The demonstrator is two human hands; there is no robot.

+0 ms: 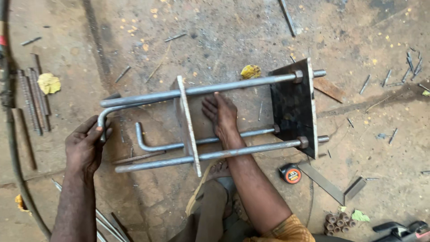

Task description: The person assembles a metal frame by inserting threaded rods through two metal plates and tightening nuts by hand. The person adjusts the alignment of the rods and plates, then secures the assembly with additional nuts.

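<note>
A steel frame of long bent rods (pixel 233 84) runs through two upright plates, a thin pale plate (pixel 187 121) and a dark square plate (pixel 293 107) with nuts on the rod ends. My left hand (pixel 84 145) grips the bent hook end of a rod at the frame's left side. My right hand (pixel 219 113) reaches between the rods and lies flat, fingers spread, on the floor between the two plates. My foot in a sandal (pixel 217 172) rests just below the lowest rod.
An orange-and-black tape measure (pixel 290 173) lies right of my forearm. Flat steel strips (pixel 329 183) and a cluster of short tubes (pixel 337 222) sit bottom right. Ribbed bars (pixel 32 101) lie at the left, beside a dark cable (pixel 11 134). Small rod offcuts litter the concrete floor.
</note>
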